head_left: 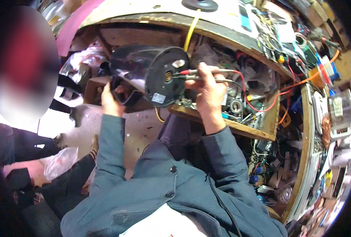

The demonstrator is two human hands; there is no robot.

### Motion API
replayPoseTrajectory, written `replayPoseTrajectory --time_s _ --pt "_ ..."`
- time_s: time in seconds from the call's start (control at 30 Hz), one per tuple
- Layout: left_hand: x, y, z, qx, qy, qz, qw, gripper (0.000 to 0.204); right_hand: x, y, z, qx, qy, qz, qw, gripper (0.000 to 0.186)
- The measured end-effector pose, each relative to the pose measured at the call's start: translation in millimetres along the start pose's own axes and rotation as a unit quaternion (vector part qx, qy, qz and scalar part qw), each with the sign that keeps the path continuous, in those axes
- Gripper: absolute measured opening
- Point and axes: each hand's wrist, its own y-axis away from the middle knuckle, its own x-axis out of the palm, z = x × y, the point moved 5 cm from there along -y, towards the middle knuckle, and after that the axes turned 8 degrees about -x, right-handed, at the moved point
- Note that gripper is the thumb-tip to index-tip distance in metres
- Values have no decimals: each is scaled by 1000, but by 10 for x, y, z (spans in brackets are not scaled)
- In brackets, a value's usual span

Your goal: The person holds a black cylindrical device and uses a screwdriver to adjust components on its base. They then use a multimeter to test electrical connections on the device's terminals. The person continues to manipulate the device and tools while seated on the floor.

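A dark, glossy electric kettle (130,59) lies on its side, held up above an open drawer, its round black bottom (157,85) turned toward the right. My left hand (111,102) grips its black handle, fingers partly hidden. My right hand (209,89) is closed on two test probes, one red (185,72) and one with a pale shaft (219,80). Their tips meet or nearly meet the brass connector (168,76) at the middle of the kettle's bottom. Red and dark leads trail rightward from the probes.
A wooden drawer (262,134) holds bags, tools and small parts. The bench top (227,12) bears a black round base and many tools. Cluttered shelving (333,126) lines the right. Other people's legs (33,146) and a plastic bag (61,164) are at the left.
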Motion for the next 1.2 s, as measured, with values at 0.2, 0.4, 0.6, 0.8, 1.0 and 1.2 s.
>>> replayPoseTrajectory --time_s 0.2,0.4,0.6,0.8,1.0,1.2 --pt "69 43 59 -19 54 9 998 34 64 30 70 -33 -15 29 999 16" --pt "89 -24 28 -16 50 36 998 32 108 7 34 -33 -15 52 998 14" --pt "125 -24 16 -22 52 31 998 35 118 40 49 -42 -1 45 998 16" --pt "56 5 -76 -11 -118 -30 993 36 97 53 89 -10 46 57 997 18" --pt "-197 -340 -195 5 -108 -20 994 20 90 58 -13 -6 -13 56 998 15" --pt "-307 -440 -354 43 -136 16 990 32 62 70 -31 3 -16 54 998 15"
